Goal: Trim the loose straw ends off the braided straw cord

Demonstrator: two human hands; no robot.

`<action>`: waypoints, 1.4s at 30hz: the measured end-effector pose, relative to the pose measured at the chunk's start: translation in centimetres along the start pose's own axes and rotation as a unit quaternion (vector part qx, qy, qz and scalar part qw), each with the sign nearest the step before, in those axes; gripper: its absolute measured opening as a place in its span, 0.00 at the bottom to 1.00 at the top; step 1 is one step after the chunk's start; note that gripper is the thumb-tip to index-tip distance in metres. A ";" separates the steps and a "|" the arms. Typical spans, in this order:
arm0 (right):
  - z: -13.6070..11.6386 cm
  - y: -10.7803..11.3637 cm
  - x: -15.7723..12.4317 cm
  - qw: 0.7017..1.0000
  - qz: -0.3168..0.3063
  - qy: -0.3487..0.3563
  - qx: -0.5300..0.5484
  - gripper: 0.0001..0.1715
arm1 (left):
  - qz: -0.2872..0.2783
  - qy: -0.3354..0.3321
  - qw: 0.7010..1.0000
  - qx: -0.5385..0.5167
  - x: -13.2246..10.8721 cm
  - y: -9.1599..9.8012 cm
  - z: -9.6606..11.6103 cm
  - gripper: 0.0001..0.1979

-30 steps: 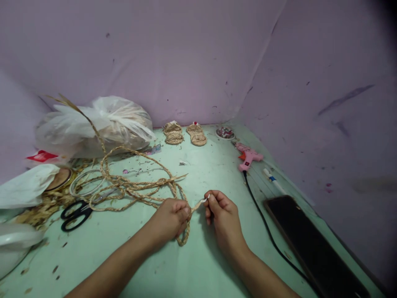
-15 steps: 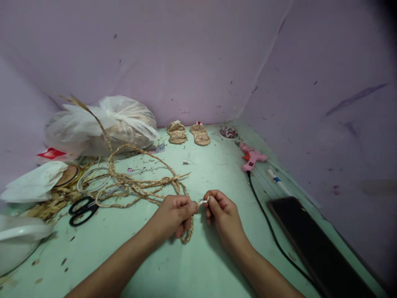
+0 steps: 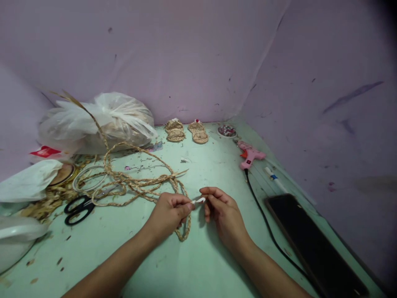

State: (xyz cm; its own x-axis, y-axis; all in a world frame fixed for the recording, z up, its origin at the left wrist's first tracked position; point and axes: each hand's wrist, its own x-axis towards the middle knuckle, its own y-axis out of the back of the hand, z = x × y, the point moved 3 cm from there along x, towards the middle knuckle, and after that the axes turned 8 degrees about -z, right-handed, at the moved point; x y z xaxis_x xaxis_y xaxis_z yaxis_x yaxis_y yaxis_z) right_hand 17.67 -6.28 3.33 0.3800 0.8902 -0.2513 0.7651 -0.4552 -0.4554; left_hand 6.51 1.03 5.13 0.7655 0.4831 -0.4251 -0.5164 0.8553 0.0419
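Note:
My left hand [image 3: 172, 213] is closed in a pinch on the end of a braided straw cord [image 3: 185, 231], whose loop hangs below the fingers. A small white strip [image 3: 200, 200] sticks out of that end toward the right. My right hand [image 3: 223, 213] pinches the strip's other end between thumb and forefinger, the forefinger curving over the top. How the strip is fixed to the cord is hidden by the left fingertips. Several more loops of the cord lie tangled on the table to the left, and its frayed tail rises over a plastic bag [image 3: 124, 116].
Left are black-handled scissors [image 3: 79, 209], a white ring [image 3: 89, 179] and straw scraps [image 3: 40, 205]. Two small woven slippers [image 3: 198, 132] and a dish of beads [image 3: 227, 131] stand along the back. A pink glue gun [image 3: 250, 155], its cord and a phone [image 3: 310, 240] lie right.
My right forefinger has lifted and stretched over the white strip, and more of the strip shows between the hands. The whole view has shifted slightly.

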 end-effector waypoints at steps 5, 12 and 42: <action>-0.3 0.3 0.0 0.997 -0.020 -0.040 -0.060 0.16 | 0.011 0.005 1.000 -0.003 0.0 0.0 0.0 0.12; -0.4 0.4 0.1 0.965 -0.030 0.024 -0.261 0.09 | -0.010 0.000 0.999 -0.035 0.0 0.0 -0.3 0.14; -1.1 1.2 0.2 0.971 -0.054 -0.146 -0.181 0.28 | 0.059 -0.058 0.989 0.121 -0.3 0.0 0.0 0.09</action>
State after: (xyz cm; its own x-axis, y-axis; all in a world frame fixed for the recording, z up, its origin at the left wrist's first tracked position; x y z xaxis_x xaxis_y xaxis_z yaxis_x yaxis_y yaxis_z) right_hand 19.25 -6.68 3.64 0.1639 0.8647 -0.4749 0.9450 -0.2757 -0.1759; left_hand 6.27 0.90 5.26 0.7516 0.5885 -0.2979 -0.5089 0.8047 0.3057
